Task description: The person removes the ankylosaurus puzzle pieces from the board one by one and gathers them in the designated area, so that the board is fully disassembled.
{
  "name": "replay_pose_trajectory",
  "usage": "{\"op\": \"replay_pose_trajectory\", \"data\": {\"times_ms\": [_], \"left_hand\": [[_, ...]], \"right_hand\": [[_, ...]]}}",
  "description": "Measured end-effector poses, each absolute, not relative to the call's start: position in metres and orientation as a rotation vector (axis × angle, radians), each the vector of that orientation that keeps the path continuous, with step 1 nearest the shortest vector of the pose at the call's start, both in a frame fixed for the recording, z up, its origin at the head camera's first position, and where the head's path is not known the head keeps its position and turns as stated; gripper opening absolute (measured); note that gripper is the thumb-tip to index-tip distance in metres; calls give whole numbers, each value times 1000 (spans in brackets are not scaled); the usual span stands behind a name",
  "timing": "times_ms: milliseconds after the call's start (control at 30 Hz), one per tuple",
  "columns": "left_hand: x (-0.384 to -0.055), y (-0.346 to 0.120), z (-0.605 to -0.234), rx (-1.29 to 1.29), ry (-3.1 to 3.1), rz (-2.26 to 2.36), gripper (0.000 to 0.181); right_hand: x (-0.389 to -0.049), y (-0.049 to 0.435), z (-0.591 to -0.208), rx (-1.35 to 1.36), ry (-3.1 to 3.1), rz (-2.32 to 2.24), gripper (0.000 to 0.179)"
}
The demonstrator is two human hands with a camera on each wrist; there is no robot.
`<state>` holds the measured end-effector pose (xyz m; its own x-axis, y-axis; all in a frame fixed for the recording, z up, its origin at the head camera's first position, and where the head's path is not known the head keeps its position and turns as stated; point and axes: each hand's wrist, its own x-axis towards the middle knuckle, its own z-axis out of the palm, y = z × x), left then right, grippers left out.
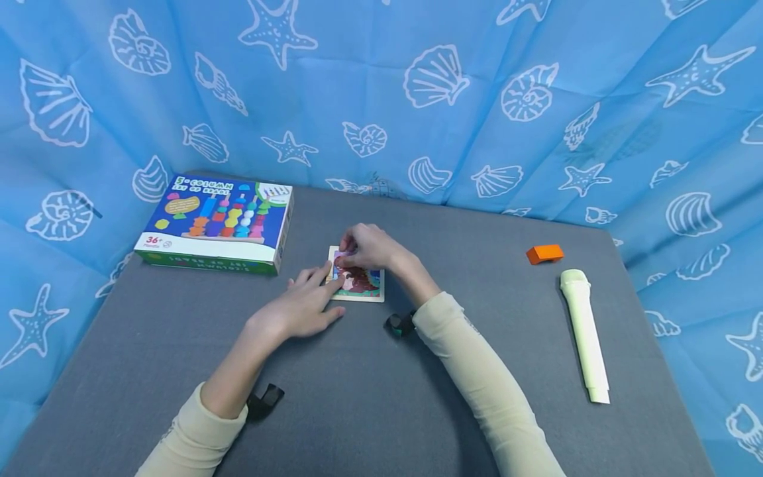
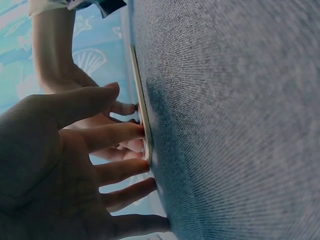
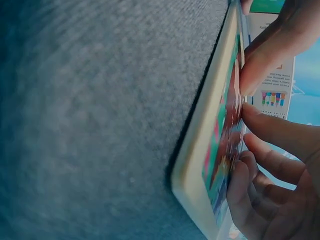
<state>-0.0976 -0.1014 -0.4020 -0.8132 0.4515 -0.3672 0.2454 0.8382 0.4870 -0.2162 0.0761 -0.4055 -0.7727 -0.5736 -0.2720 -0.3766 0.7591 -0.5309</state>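
Note:
A small square picture board (image 1: 363, 281) with a pale raised rim, like a tray puzzle, lies flat on the grey table. Its picture shows brown, green and purple areas. My left hand (image 1: 301, 308) rests at the board's left side, fingers spread and mostly straight, with fingertips on its edge and picture. Over the upper part arches my right hand (image 1: 372, 246), its fingers bent. In the right wrist view, the right thumb and fingertips touch the picture surface (image 3: 232, 110); whether they pinch a separate piece is hidden.
A bead-set box (image 1: 208, 222) stands at the table's back left. Towards the right lie an orange block (image 1: 545, 254) and a pale green toy microphone (image 1: 585, 338). A blue curtain (image 1: 381, 93) with shell prints hangs behind the table (image 1: 357, 411).

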Motion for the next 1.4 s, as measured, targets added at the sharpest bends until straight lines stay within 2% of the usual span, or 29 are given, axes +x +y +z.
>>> {"op": "replay_pose_trajectory", "data": {"times_ms": [733,1000,1133,1233,1400], "left_hand": [[-97,-103,-400,539,2526,600,66],[-98,-104,-402,529,2522,610,68],[-104,-108,-425,548,2546,628,70],[-105,-109,-426,558,2546,629,69],[-100,-105,-406,535,2523,606,67]], "right_hand": [[-223,77,-405,-784,2500,-565,28],[-224,81,-407,-795,2503,-720,18],[-221,86,-409,-822,2474,-891,9],[-219,93,-410,-808,2407,-1064,9],[-216,109,-411,-726,2312,-1283,15]]}}
